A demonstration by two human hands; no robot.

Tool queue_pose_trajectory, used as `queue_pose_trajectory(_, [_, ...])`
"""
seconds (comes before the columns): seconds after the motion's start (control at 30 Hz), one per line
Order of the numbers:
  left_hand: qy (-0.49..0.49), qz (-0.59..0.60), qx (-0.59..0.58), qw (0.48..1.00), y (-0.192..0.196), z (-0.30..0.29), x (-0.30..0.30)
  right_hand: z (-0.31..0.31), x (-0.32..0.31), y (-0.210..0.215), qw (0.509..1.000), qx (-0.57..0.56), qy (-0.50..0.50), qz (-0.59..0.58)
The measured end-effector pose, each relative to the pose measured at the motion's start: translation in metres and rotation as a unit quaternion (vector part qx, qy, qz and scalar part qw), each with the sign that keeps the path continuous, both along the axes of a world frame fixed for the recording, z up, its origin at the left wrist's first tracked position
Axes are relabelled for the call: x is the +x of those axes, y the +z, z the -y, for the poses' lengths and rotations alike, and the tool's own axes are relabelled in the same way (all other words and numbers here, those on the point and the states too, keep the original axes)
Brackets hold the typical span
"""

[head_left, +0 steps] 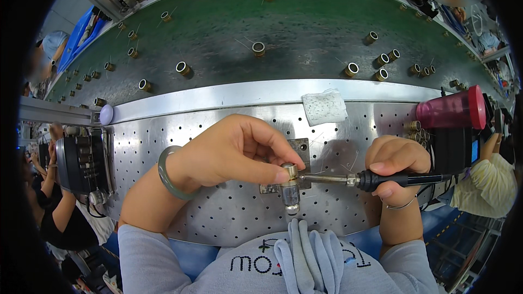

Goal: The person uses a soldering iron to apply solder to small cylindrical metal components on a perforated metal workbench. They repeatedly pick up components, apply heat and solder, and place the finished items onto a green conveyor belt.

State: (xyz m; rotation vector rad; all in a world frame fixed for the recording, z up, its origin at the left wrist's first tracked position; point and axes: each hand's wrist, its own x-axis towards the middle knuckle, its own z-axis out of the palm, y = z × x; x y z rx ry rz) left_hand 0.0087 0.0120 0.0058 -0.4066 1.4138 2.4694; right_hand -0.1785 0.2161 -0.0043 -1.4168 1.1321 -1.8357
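My left hand (234, 155), with a green bangle at its wrist, pinches a small metal cylinder (291, 191) between thumb and forefinger. The cylinder stands roughly upright in view, with a ball-like silver end at the bottom. In my right hand (397, 163) is a soldering iron (329, 178) with a black handle and a metal barrel. Its tip reaches the cylinder's upper part, but whether they touch I cannot tell. Underneath, a dark metal fixture plate (300, 145) lies on the perforated metal worktop (218, 220), partly hidden by my left hand.
Beyond the worktop's metal rail runs a green belt (305, 27) with several brass-coloured rings (258, 49) bearing thin wires. A folded white cloth (324, 107) lies by the rail. At right are a pink cup (452, 110) and a black box; a dark device (81, 163) stands left. Other people sit at both sides.
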Motion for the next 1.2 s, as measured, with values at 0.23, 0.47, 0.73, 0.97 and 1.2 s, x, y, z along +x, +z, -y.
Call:
queue_pose_trajectory(0.23, [0.004, -0.001, 0.01, 1.0, -0.002, -0.001, 0.001, 0.001, 0.001, 0.003, 0.999, 0.011, 0.005, -0.034])
queue_pose_trajectory(0.47, [0.001, -0.045, 0.063, 0.997, -0.008, 0.002, -0.002, -0.004, -0.001, 0.002, 0.998, 0.013, -0.056, 0.039])
queue_pose_trajectory(0.73, [-0.008, -0.017, 0.017, 1.0, -0.014, 0.008, -0.003, -0.004, -0.004, 0.002, 0.999, 0.008, -0.027, 0.045])
queue_pose_trajectory(0.97, [0.006, -0.046, 0.023, 0.999, -0.008, 0.006, -0.004, 0.002, 0.002, 0.002, 0.999, 0.003, 0.008, 0.034])
queue_pose_trajectory(1.2, [-0.023, -0.032, 0.013, 0.999, -0.007, 0.007, -0.003, 0.003, -0.002, -0.001, 1.0, -0.011, -0.009, -0.022])
